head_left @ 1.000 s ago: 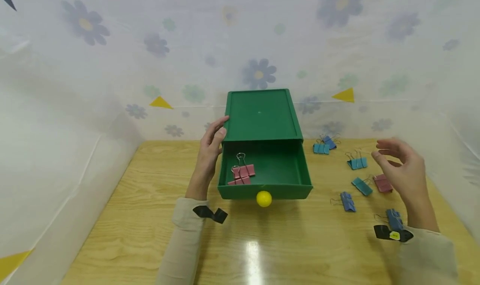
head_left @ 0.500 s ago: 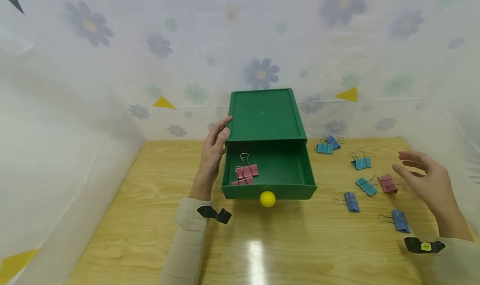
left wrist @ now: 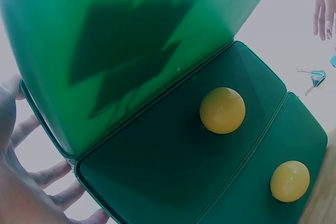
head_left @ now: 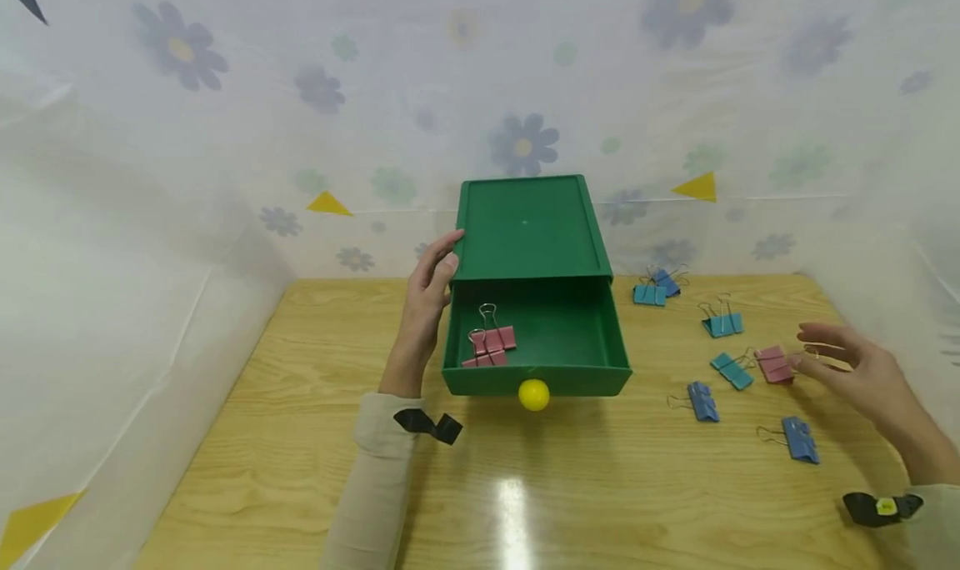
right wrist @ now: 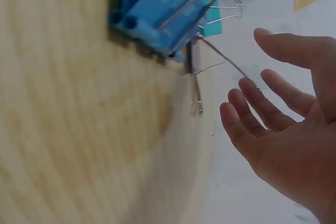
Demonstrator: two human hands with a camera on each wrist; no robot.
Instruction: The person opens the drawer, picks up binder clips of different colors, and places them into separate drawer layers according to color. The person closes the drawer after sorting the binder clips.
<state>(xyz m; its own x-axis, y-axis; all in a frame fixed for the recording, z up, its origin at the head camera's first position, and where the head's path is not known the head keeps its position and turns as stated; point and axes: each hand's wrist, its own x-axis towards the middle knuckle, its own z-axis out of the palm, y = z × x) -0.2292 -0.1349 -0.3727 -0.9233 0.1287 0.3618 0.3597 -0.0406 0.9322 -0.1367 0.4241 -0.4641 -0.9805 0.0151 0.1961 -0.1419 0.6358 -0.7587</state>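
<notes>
A green drawer box [head_left: 525, 228] stands on the table with its upper drawer [head_left: 558, 337] pulled out. Two pink binder clips [head_left: 491, 341] lie at the left inside that drawer. My left hand [head_left: 423, 312] rests along the box's left side, fingers extended. At the right, my right hand [head_left: 855, 374] hovers at a pink binder clip [head_left: 774, 364] on the table, thumb and fingers apart around its wire handle. Whether they touch the handle is unclear. A blue binder clip [right wrist: 168, 14] looms close in the right wrist view.
Teal clips [head_left: 731, 371] and blue clips [head_left: 702, 402] are scattered on the table's right side, one blue clip [head_left: 801, 440] nearest the front. A lower drawer with a yellow knob [left wrist: 290, 181] is closed. Flowered sheeting [head_left: 375, 95] walls the back and sides.
My right hand has moved right, then down to the pink clip on the table. My left hand stays at the box, and the view has shifted slightly.
</notes>
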